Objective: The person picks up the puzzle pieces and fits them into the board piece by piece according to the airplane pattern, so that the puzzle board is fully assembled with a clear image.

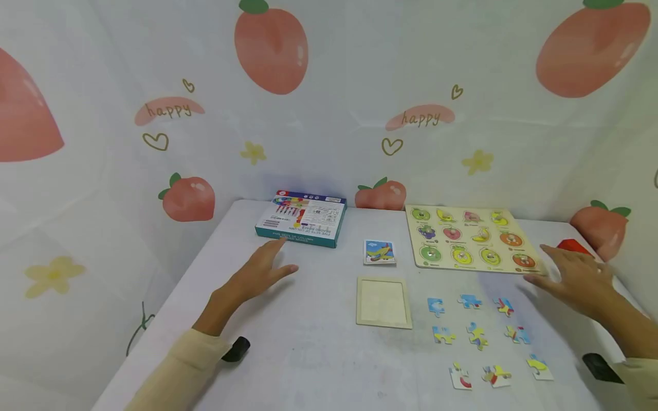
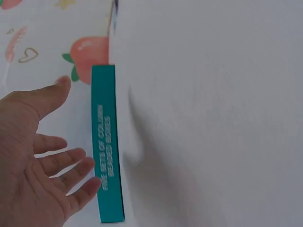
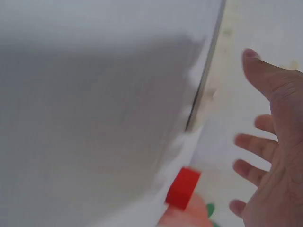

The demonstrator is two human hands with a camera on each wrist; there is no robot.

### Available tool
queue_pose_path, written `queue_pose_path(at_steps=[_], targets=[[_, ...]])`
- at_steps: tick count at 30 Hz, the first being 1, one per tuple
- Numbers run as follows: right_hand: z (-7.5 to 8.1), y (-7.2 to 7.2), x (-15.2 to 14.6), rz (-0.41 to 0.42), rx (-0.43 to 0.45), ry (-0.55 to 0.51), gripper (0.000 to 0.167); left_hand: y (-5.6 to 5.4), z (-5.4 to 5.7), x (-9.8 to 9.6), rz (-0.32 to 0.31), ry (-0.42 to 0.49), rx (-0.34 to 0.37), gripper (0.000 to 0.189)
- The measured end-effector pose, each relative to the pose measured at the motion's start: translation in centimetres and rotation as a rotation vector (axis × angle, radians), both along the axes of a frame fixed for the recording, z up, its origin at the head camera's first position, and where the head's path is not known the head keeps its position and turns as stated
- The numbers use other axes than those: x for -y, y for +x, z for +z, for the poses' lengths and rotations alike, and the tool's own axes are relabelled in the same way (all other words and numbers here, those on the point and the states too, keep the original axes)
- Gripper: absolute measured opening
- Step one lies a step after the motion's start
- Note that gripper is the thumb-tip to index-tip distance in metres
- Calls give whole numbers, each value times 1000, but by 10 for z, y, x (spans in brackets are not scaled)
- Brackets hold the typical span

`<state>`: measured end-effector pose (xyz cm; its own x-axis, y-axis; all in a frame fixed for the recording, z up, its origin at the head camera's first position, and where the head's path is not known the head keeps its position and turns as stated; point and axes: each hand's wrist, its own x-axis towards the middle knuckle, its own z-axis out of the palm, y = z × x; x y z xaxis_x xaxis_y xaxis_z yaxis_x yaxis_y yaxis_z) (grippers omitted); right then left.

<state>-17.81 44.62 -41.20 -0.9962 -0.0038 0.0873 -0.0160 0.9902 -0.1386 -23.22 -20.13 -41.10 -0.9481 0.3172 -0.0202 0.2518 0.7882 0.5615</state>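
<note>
Frame of pale wood [image 1: 382, 301], square, only one, is centre of the clock. The left hand [image 1: 261, 272], with fingers straight and spread, is between nine and ten, near one flat teal-and-white cardboard box [image 1: 303, 220] at ten to eleven. One airplane card [image 1: 379, 252] lies at twelve. At three, the right hand [image 1: 578, 279], fingers also spread, is near one red block [image 1: 574, 246] and one cream wooden board [image 1: 466, 235] with twelve fruits, at two. Nine colourful jigsaw pieces [image 1: 477, 335] lie between three and four.

Tray [image 1: 384, 302] L of puzzle pcs [image 1: 477, 337], box [image 1: 308, 222] back L, fruit board [image 1: 501, 250] back R
</note>
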Motion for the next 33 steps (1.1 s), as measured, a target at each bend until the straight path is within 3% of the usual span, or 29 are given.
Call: queue_pose_path(at_steps=[5, 9, 17, 24, 33], targets=[[5, -4, 31, 81, 32, -51, 87, 3, 5, -19, -31, 192, 32, 73], [6, -5, 60, 137, 56, -113, 78, 7, 5, -39, -44, 262, 82, 68], [9, -5, 106, 288, 128, -261, 61, 14, 5, -81, -114, 238, 178, 63], [6, -4, 135, 333, 215, -349, 53, 15, 4, -111, -218, 235, 260, 69], [4, -5, 155, 437, 237, -371, 43, 18, -8, -127, -158, 262, 318, 73]])
